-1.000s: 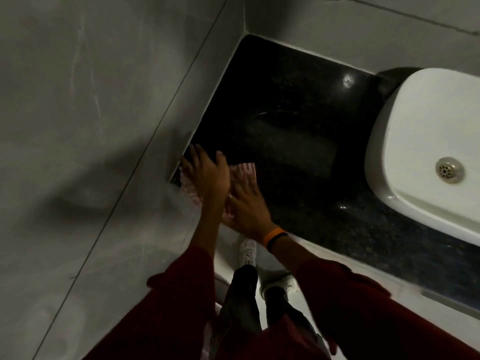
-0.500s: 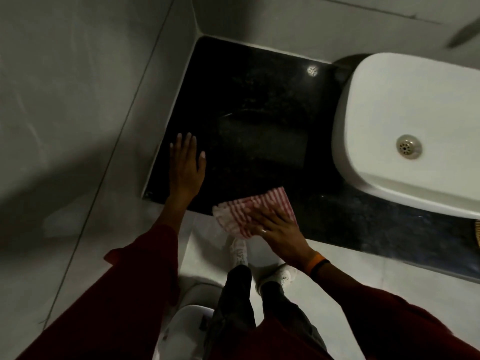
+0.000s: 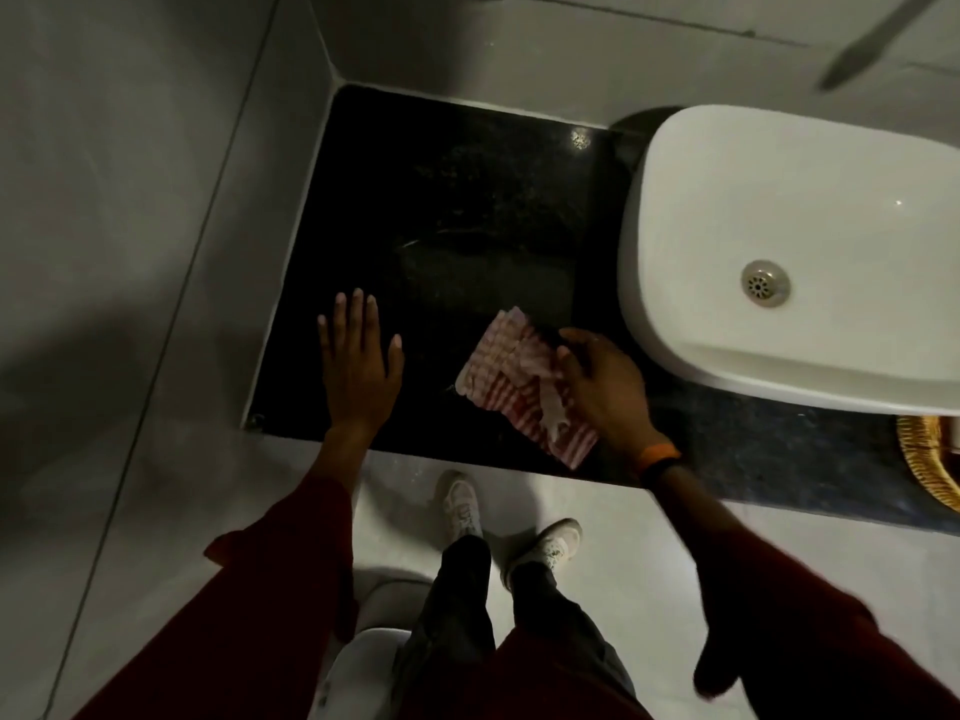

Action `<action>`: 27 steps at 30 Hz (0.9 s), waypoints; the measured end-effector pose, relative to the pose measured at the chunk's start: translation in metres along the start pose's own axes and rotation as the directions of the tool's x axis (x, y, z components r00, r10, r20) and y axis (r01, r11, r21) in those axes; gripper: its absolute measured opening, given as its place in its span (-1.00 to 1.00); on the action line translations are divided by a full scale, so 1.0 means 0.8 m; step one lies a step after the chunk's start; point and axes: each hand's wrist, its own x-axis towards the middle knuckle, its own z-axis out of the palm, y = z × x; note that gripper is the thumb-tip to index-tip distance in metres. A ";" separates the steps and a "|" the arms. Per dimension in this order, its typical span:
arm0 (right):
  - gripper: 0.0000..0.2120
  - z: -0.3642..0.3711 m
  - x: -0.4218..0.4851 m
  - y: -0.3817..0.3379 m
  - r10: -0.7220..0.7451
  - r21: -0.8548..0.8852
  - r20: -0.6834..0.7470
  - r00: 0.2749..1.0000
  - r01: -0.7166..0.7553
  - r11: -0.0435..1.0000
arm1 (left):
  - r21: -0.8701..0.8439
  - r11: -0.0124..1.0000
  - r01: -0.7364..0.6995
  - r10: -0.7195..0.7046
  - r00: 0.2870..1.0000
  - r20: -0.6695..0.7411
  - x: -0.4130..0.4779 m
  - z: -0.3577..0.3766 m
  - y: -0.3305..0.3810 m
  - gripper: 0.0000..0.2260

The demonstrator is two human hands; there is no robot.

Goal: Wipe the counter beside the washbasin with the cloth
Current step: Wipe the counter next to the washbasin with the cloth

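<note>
The black stone counter (image 3: 457, 200) fills the corner between grey tiled walls, left of the white washbasin (image 3: 810, 241). A red-and-white striped cloth (image 3: 511, 379) lies rumpled on the counter near its front edge, just left of the basin. My right hand (image 3: 605, 387) presses on the cloth's right side with fingers bent over it. My left hand (image 3: 358, 363) rests flat on the counter to the left, fingers spread, apart from the cloth.
A woven basket (image 3: 930, 459) sits on the counter at the far right, below the basin. A tap spout (image 3: 878, 39) reaches in at top right. My shoes (image 3: 462, 504) stand on the pale floor, with a white toilet (image 3: 358, 662) by my left leg.
My right hand has slid the cloth rightward from the left wall toward the basin. My left hand left the cloth and now lies flat on the counter.
</note>
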 end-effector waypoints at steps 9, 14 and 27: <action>-0.47 0.108 -0.006 0.017 -0.288 -0.544 0.152 0.946 0.323 0.774 | 0.038 0.998 0.045 -0.047 0.997 0.056 -0.005 0.006 -0.010 -0.40; -0.51 0.123 0.054 -0.023 0.012 -0.451 -0.121 0.993 -0.066 0.890 | 0.060 0.997 0.051 -0.055 0.996 0.072 -0.003 0.004 -0.008 -0.37; -0.49 0.186 0.233 -0.192 -0.370 -0.467 0.252 0.894 0.447 0.763 | 0.097 0.993 0.071 -0.074 0.997 0.030 -0.001 0.008 -0.006 -0.33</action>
